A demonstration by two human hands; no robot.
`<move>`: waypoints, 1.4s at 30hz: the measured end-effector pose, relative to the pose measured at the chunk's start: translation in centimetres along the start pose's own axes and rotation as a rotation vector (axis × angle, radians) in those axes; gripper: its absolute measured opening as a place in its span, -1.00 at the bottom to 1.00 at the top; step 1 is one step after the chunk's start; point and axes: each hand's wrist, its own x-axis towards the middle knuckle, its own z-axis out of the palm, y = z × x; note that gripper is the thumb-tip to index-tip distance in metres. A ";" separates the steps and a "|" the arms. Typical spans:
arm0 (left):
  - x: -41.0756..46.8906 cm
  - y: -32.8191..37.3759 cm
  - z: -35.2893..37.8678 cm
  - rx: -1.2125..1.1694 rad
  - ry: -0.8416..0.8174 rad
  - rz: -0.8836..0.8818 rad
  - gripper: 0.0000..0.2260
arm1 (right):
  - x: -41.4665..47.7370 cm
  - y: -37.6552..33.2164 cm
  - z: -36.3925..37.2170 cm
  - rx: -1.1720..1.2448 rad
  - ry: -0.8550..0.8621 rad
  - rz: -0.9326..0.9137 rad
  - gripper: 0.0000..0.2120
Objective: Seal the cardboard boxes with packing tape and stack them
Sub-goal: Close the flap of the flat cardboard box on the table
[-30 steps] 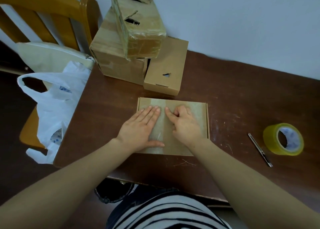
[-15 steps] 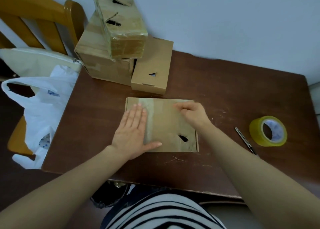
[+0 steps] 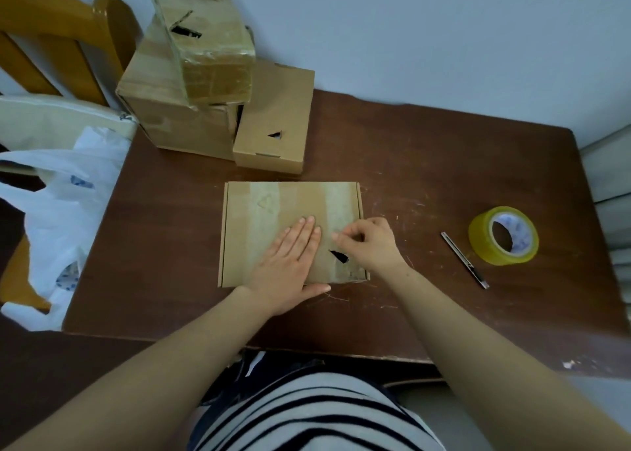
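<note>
Head view, looking down on a brown table [image 3: 444, 163]. In the middle, a flat box [image 3: 293, 208], lid shut, with two pale tape strips [image 3: 264, 218] across the top, one toward 11 o'clock on the lid and one toward 1 o'clock. Left hand [image 3: 290, 262] flat on the lid near 6 o'clock, fingers straight and together, pressing down, most likely to keep the box from sliding. Right hand [image 3: 370, 245] just beside, at 3 o'clock from the left, fingers curled in with the tips down on the right strip [image 3: 339, 208], close to a small black hole [image 3: 338, 256] in the lid. Pinching a loose bit of tape or only rubbing flat: cannot tell. Probably smoothing the strip for a good stick. Tape roll [image 3: 503, 235] and cutter [image 3: 464, 259] parked at 3 o'clock on the table, well apart from the box, within easy reach for the next strip. Three more boxes at 11 o'clock by the wall [image 3: 409, 23]: big box [image 3: 170, 116], small box [image 3: 276, 122] touching on the right side, long box [image 3: 211, 34] on top, shiny with tape. Looks like the pile for finished ones, so likely the next stop for the flat box. White bag [image 3: 58, 211] and chair [image 3: 51, 40] off the table edge at 9 o'clock.
</note>
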 end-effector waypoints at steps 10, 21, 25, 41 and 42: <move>0.1 0.1 0.3 0.008 -0.005 -0.010 -0.18 | 0.0 0.4 0.6 -0.057 0.040 0.033 -0.62; 0.1 0.3 0.3 0.030 -0.008 -0.012 -0.21 | -0.4 1.7 0.8 0.268 0.020 0.064 -0.39; 0.1 0.3 0.3 0.025 -0.007 -0.005 -0.25 | -0.9 2.0 0.0 0.321 -0.058 0.036 -0.42; 0.1 0.1 0.3 0.041 0.033 0.046 -0.40 | -1.7 2.8 0.5 0.546 -0.084 0.054 -0.45; 0.1 0.1 0.4 0.039 0.011 0.042 -0.40 | -1.7 2.7 0.5 0.549 -0.086 0.061 -0.45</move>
